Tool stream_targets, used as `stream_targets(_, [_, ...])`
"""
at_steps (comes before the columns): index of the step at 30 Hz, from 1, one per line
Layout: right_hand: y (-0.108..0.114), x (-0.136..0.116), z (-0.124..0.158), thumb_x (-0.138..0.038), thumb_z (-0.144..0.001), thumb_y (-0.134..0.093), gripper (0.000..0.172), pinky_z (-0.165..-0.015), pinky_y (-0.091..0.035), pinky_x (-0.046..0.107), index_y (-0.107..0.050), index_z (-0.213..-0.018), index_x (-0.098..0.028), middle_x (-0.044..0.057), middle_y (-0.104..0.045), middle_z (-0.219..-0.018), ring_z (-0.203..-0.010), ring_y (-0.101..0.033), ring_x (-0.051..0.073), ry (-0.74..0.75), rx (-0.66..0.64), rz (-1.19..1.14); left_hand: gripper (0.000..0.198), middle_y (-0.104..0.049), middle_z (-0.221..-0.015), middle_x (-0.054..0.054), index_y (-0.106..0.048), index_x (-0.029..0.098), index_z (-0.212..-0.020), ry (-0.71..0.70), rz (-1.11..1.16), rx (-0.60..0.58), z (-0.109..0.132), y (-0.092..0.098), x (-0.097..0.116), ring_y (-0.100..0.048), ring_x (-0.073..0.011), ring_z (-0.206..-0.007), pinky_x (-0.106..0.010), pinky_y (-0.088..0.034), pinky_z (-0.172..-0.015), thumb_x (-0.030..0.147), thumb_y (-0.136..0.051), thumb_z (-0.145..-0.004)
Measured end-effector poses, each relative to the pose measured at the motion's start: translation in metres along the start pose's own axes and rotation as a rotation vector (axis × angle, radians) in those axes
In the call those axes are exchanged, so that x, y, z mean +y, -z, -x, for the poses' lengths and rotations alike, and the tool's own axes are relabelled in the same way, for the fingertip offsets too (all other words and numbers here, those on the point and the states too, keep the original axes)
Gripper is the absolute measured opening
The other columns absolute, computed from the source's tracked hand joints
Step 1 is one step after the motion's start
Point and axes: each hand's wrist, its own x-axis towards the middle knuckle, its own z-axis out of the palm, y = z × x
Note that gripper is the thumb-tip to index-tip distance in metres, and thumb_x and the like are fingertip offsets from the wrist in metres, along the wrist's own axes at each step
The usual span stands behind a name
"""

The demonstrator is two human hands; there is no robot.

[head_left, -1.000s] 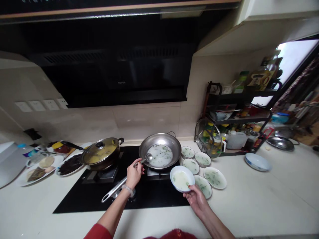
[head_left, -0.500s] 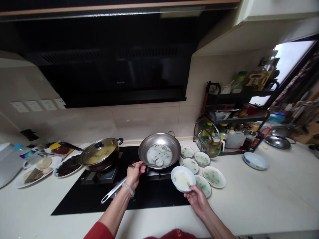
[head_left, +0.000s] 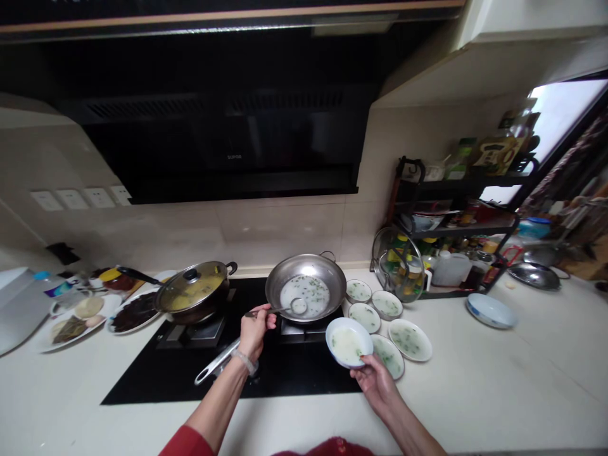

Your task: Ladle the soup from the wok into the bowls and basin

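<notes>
My left hand point(head_left: 254, 329) is closed round the handle of a metal ladle point(head_left: 297, 306), whose bowl rests in the pale soup with green bits inside a steel wok point(head_left: 306, 277) on the black stove. My right hand point(head_left: 373, 380) grips the near rim of a white bowl point(head_left: 349, 342) partly filled with the same soup, held tilted just in front of the wok.
Several filled bowls point(head_left: 409, 339) sit right of the wok. A lidded pan point(head_left: 191, 291) stands on the left burner, with plates of food point(head_left: 71, 323) further left. A metal handle point(head_left: 216, 362) lies under my left wrist. A shelf rack point(head_left: 451, 228) and blue plate point(head_left: 490, 310) stand right.
The ladle has swept from the wok's near-left rim into the soup, then settled near the middle. The bowl in my right hand has stayed almost still.
</notes>
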Motion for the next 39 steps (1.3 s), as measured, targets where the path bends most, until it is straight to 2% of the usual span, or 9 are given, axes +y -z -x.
stream_targets(26, [0.003, 0.001, 0.003, -0.012, -0.055, -0.073, 0.025, -0.045, -0.047, 0.024, -0.055, -0.071, -0.019, -0.001, -0.066, -0.063, -0.050, -0.059, 0.014, -0.001, -0.017, 0.001, 0.016, -0.063, -0.049, -0.002, -0.062, 0.007, -0.084, 0.071, 0.082, 0.029, 0.007, 0.006, 0.013, -0.053, -0.0072, -0.039, -0.018, -0.045, -0.045, 0.012, -0.055, -0.070])
stream_targets(39, [0.003, 0.003, 0.002, -0.012, -0.055, -0.072, 0.025, -0.045, -0.047, 0.023, -0.055, -0.071, -0.020, -0.001, -0.066, -0.060, -0.049, -0.058, 0.013, -0.017, -0.024, -0.001, 0.013, -0.064, -0.052, -0.005, -0.061, 0.006, -0.085, 0.102, 0.113, 0.016, 0.013, 0.009, 0.028, -0.055, -0.0066, -0.041, -0.014, -0.046, -0.042, 0.007, -0.052, -0.076])
